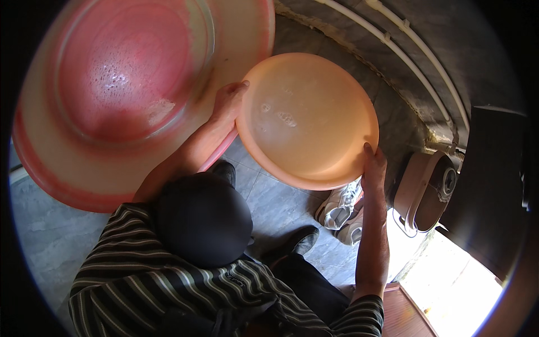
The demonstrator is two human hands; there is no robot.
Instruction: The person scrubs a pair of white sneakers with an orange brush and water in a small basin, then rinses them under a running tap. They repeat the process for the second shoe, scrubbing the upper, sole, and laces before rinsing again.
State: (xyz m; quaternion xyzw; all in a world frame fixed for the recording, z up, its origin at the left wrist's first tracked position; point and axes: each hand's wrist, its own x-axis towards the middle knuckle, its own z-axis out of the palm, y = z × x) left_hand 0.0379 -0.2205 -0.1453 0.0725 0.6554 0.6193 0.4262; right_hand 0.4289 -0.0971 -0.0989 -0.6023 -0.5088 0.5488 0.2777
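Orange basin [307, 119], one, round, translucent, soapy inside, tilted over grey floor tiles [275, 202], rim gripped by left hand [227, 104] and right hand [374, 168], fingers curled shut on opposite edges, just beside one larger pink tub [120, 90]; two white pipes [404, 53] along wall, two sneakers [339, 208] below.

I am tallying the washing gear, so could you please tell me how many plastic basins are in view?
2. The large pink basin fills the upper left, with suds inside. The smaller orange basin is at centre, held at its rim by the left hand and right hand.
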